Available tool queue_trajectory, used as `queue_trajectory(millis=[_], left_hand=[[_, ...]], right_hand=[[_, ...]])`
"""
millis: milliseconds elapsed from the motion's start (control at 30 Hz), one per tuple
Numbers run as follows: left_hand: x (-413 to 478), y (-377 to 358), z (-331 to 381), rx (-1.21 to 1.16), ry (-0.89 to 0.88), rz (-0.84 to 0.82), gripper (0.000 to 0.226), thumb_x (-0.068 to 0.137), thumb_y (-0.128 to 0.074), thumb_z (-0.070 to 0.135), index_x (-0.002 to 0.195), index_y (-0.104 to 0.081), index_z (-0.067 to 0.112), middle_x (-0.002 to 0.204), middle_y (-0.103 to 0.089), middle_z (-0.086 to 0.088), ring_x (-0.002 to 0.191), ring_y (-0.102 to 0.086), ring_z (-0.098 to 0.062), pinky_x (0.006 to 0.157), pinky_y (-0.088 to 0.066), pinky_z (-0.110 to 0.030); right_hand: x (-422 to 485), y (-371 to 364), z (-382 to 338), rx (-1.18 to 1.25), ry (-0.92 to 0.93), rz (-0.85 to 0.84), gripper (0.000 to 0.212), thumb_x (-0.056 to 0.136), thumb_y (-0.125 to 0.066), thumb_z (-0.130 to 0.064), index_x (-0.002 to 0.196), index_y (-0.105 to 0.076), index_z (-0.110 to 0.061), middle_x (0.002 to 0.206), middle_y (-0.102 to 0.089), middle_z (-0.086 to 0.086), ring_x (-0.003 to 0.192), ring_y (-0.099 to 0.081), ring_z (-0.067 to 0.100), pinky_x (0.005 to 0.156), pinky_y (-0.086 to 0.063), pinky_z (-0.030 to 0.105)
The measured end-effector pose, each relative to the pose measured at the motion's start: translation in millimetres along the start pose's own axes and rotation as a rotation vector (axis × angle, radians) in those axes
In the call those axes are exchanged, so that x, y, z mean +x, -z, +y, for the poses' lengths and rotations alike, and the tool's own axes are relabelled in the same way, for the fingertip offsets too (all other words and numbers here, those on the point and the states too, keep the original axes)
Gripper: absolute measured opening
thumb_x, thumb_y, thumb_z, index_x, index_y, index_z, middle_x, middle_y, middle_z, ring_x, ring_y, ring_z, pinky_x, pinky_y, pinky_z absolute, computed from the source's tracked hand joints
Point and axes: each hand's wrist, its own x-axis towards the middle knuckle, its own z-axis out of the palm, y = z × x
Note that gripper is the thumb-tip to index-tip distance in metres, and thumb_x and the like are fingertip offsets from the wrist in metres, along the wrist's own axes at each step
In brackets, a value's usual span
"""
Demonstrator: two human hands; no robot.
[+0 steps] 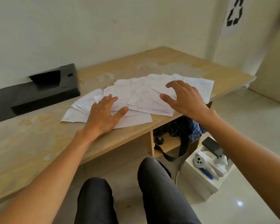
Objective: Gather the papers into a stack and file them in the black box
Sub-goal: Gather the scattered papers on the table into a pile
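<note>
Several white printed papers (141, 96) lie fanned out and overlapping across the middle of a wooden desk (39, 139). My left hand (103, 113) rests flat on the left part of the spread, fingers apart. My right hand (183, 97) hovers over the right part with fingers curled and spread, its fingertips near or touching the sheets. Neither hand holds a sheet. The black box (34, 92) lies on the desk to the left of the papers against the wall, with an open recess on its top.
The desk's front edge runs close under the papers. Below it, a shelf holds a dark bag with a strap (181, 135). A white open box (205, 168) with white controllers and a black phone stands on the tiled floor at the right. My knees are below.
</note>
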Motion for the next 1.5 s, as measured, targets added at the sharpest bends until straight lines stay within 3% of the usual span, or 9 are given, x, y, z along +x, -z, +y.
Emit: queue_trajectory(millis=[200,367,500,700,833,1000,1167,1300,1500], left_hand=[[12,-13,0,0.053,-0.006,-0.024,0.077,0.079,-0.039,0.071,0.143,-0.035,0.027,0.156,-0.025,0.0,0.143,-0.021,-0.021,0.115,-0.014,-0.047],[13,-12,1,0.053,0.004,-0.062,0.08,0.074,-0.042,0.072,0.139,-0.042,0.026,0.154,-0.03,-0.001,0.141,-0.027,-0.022,0.114,-0.021,-0.048],[16,-11,0,0.083,-0.004,-0.066,0.081,0.072,-0.042,0.073,0.138,-0.043,0.026,0.153,-0.032,-0.001,0.14,-0.03,-0.023,0.112,-0.023,-0.048],[19,-12,-3,0.088,-0.018,-0.062,0.08,0.072,-0.044,0.074,0.137,-0.044,0.027,0.152,-0.034,-0.001,0.139,-0.032,-0.024,0.112,-0.024,-0.048],[18,-13,-5,0.072,-0.021,-0.054,0.084,0.07,-0.042,0.078,0.136,-0.045,0.027,0.152,-0.034,-0.001,0.139,-0.032,-0.023,0.112,-0.023,-0.047],[18,-13,-5,0.051,-0.027,-0.054,0.083,0.07,-0.041,0.076,0.137,-0.044,0.027,0.153,-0.033,-0.001,0.14,-0.029,-0.022,0.113,-0.02,-0.046],[17,-14,-8,0.031,-0.049,-0.045,0.091,0.066,-0.033,0.083,0.137,-0.044,0.027,0.152,-0.034,0.002,0.14,-0.029,-0.017,0.113,-0.019,-0.042],[19,-14,-10,0.02,-0.047,-0.039,0.094,0.064,-0.031,0.084,0.138,-0.044,0.027,0.152,-0.033,0.002,0.14,-0.027,-0.017,0.115,-0.017,-0.042],[19,-15,-11,0.014,-0.054,-0.039,0.093,0.063,-0.031,0.084,0.138,-0.044,0.029,0.152,-0.033,0.003,0.14,-0.027,-0.016,0.115,-0.016,-0.04]], right_hand=[[2,-2,45,-0.149,-0.222,0.144,0.057,0.09,-0.044,-0.055,0.129,-0.049,-0.014,0.14,-0.048,0.012,0.129,-0.043,0.032,0.109,-0.028,0.051],[9,-3,68,-0.224,-0.401,0.051,0.064,0.088,-0.04,-0.058,0.129,-0.049,-0.009,0.134,-0.05,0.018,0.124,-0.045,0.039,0.107,-0.029,0.057],[19,-5,64,-0.271,-0.396,-0.014,0.061,0.089,-0.04,-0.058,0.121,-0.054,-0.009,0.127,-0.054,0.017,0.12,-0.046,0.039,0.101,-0.034,0.054],[33,-11,57,-0.244,-0.404,-0.021,0.065,0.088,-0.039,-0.061,0.129,-0.049,-0.011,0.135,-0.048,0.018,0.124,-0.043,0.04,0.101,-0.033,0.053],[41,-15,60,-0.246,-0.473,-0.01,0.069,0.087,-0.038,-0.063,0.13,-0.046,-0.009,0.136,-0.047,0.021,0.127,-0.039,0.043,0.106,-0.027,0.06],[57,-22,58,-0.207,-0.432,-0.059,0.071,0.085,-0.04,-0.064,0.134,-0.043,-0.013,0.14,-0.043,0.021,0.131,-0.036,0.043,0.109,-0.022,0.062],[63,-26,54,-0.221,-0.559,-0.013,0.083,0.084,-0.027,-0.073,0.138,-0.038,-0.01,0.142,-0.038,0.03,0.135,-0.03,0.045,0.109,-0.014,0.065],[71,-36,50,-0.272,-0.499,-0.073,0.081,0.082,-0.033,-0.071,0.138,-0.036,-0.013,0.143,-0.034,0.033,0.136,-0.025,0.047,0.111,-0.007,0.064],[87,-38,51,-0.134,-0.433,-0.113,0.069,0.081,-0.047,-0.06,0.136,-0.037,-0.018,0.143,-0.036,0.025,0.138,-0.023,0.041,0.113,0.0,0.061]])
